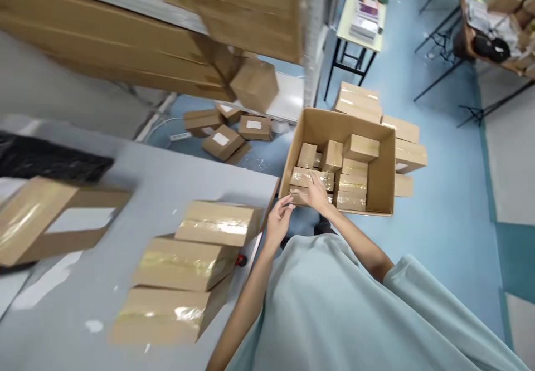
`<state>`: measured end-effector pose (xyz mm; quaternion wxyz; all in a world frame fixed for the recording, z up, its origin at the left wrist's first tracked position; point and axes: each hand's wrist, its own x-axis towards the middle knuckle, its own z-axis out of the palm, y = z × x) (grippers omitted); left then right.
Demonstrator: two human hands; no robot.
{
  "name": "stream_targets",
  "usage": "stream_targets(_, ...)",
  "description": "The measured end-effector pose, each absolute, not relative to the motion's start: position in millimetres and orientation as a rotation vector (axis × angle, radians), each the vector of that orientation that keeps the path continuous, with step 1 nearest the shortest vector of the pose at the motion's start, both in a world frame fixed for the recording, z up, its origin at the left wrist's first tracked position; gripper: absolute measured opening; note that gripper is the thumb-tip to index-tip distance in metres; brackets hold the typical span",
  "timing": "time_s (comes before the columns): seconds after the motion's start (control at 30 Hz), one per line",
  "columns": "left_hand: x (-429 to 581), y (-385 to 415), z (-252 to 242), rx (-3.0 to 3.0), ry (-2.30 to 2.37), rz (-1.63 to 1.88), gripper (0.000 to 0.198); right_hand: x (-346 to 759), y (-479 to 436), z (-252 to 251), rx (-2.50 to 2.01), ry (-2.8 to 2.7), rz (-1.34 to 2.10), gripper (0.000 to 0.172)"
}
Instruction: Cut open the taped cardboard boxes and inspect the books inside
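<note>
A big open cardboard carton (385, 177) stands on the blue floor, holding several small taped brown parcels. My right hand (316, 190) reaches into its near left corner and lies on top of a small taped parcel (301, 195) there, fingers curled over it. My left hand (279, 218) is at the carton's near edge, fingertips pinching the same parcel's near end. Both forearms stretch out from my pale green top.
A grey table (137, 176) at left carries three stacked taped boxes (184, 265), another labelled box (54, 218) and a black tray (45, 156). More parcels lie on the floor behind (228, 128) and beside the carton (403, 137). Shelving with cartons rises above; desks stand at the far right.
</note>
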<state>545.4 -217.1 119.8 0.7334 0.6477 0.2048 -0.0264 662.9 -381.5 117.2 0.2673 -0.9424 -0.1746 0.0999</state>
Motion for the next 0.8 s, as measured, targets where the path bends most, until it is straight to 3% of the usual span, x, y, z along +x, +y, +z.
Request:
stream_targets(0.23,630,-360,88,1.452,0.347,-0.459,0.052,735,-570,112,-2.72,0.025,0.306,0.071)
stream_targets(0.43,656,-457,60,1.416,0.441,-0.633,0.039,832,-672,69,-2.81,0.104,0.411,0.081)
stream_targets(0.67,679,-476,47,1.468,0.471,-0.68,0.039,957,-715,-13,-2.854,-0.005,0.639,0.078)
stream_targets(0.8,690,-472,37,1.528,0.536,-0.658,0.039,1009,-727,-51,-2.841,-0.072,0.758,0.09)
